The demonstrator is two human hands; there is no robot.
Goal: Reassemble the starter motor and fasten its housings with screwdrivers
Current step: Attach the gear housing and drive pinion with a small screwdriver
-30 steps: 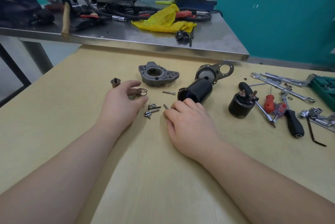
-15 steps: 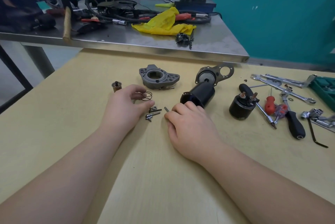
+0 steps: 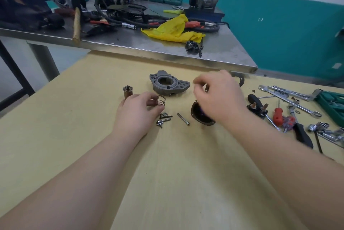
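The left hand (image 3: 137,110) is pinching a spring (image 3: 159,100) while the blurred right hand (image 3: 219,95), apparently holding a small pin, is hovering over the black motor body (image 3: 200,116), lying between the hands, nearer the right.

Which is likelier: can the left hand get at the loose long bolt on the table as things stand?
Probably yes: the bolt lies bare just right of the left hand, nothing between, though its fingers already hold a spring.
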